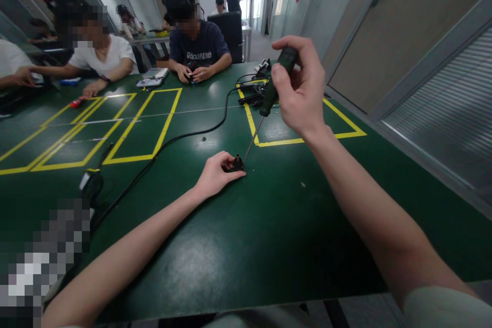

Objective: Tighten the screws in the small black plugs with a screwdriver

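My right hand is wrapped round the dark handle of a screwdriver, held up at a slant above the table. Its thin metal shaft runs down to the left, and the tip meets or nearly meets the right side of a small black part; contact is too small to tell. The part has a short round post on a wider base and sits on the green tabletop. My left hand rests on the table and pinches this part between thumb and fingers.
A black cable crosses the green table. Yellow tape outlines rectangles, the right one holding black parts. A red object lies far left. Across the table sit a person in a dark shirt and one in white.
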Demonstrator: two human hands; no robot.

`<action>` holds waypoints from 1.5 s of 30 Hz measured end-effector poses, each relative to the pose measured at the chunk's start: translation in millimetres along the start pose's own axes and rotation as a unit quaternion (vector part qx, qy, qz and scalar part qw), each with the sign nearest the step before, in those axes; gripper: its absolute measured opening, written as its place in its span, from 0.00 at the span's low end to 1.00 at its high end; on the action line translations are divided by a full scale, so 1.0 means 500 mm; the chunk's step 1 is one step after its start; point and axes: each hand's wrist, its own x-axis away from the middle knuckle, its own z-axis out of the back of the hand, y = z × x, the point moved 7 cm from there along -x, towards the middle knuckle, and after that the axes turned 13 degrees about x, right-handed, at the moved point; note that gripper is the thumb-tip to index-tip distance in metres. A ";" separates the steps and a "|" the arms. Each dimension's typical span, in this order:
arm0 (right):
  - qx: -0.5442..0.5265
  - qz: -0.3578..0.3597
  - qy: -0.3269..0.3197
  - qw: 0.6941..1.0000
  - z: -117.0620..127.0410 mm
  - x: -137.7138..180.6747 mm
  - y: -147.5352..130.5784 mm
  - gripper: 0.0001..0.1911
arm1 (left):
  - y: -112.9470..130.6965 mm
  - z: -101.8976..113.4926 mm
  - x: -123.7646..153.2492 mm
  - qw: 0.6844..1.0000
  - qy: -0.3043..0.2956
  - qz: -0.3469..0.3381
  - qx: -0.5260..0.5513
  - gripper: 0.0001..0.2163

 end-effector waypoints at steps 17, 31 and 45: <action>0.047 0.044 -0.027 0.998 -0.005 0.023 -0.063 0.17 | -0.003 0.000 -0.002 1.000 -0.010 0.016 -0.021 0.17; -0.006 0.002 -0.098 0.995 -0.012 0.013 -0.069 0.32 | 0.000 -0.001 -0.001 0.997 0.012 0.010 -0.069 0.16; -0.103 0.008 -0.092 0.990 -0.012 0.011 -0.058 0.22 | 0.002 -0.002 -0.003 0.996 0.000 0.012 -0.091 0.15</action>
